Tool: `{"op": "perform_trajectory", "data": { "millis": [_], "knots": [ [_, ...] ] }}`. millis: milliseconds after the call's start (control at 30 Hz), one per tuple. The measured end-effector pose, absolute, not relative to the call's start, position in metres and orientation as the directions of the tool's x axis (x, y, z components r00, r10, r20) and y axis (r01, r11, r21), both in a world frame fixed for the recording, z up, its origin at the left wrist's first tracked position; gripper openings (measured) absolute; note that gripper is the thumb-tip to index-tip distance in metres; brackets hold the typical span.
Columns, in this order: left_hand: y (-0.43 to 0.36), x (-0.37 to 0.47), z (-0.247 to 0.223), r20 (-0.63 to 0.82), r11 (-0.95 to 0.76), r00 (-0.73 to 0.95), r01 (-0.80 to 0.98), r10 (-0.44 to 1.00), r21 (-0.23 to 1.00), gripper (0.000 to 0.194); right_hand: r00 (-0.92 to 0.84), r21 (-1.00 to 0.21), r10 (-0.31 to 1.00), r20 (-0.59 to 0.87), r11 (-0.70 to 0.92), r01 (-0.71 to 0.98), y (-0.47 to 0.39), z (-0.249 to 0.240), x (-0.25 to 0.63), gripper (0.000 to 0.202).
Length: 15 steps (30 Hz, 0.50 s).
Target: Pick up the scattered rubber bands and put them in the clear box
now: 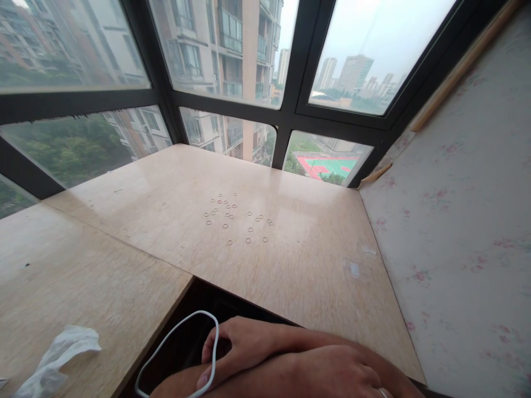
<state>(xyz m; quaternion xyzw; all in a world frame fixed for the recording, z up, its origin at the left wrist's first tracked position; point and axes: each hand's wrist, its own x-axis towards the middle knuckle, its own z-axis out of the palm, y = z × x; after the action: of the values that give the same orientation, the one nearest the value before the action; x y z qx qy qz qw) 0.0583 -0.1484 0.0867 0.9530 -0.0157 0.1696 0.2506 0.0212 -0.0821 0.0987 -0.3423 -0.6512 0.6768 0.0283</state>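
Observation:
My forearms cross at the bottom of the view. My right hand (240, 348) reaches over to the left side, its fingers curled in towards the thumb beside my left forearm; what they hold, if anything, I cannot make out. A white cable (216, 342) loops in front of those fingers. Lying across my right arm is my left hand (336, 367), with a ring (384, 392) on one finger; its fingertips are hidden or cut off by the frame. Beyond both hands, several small thin rings (248, 240) lie scattered on the beige marble-patterned sill (174, 182).
A crumpled white tissue (62, 354) lies at lower left on the nearer slab. The slabs' inner corner (193, 278) borders a dark recess. A small clear packet (354, 269) lies at right, near the floral wall (464, 237). Dark-framed windows (286, 110) rise behind.

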Motion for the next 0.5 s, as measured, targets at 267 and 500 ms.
{"op": "perform_trajectory", "data": {
  "millis": [267, 500],
  "knots": [
    [-0.118, 0.059, 0.072, 0.318, -0.873, 0.935, -0.019, 0.157, 0.487, 0.031, -0.788, -0.941, 0.515, -0.337, -0.146, 0.306, -0.08, 0.113, 0.047, 0.034],
    [-0.095, 0.094, 0.064, 0.313, -0.848, 0.916, 0.051, 0.25, 0.527, 0.037, -0.856, -0.958, 0.432, -0.284, -0.158, 0.238, -0.067, 0.107, 0.029, 0.054]
  ]
}}
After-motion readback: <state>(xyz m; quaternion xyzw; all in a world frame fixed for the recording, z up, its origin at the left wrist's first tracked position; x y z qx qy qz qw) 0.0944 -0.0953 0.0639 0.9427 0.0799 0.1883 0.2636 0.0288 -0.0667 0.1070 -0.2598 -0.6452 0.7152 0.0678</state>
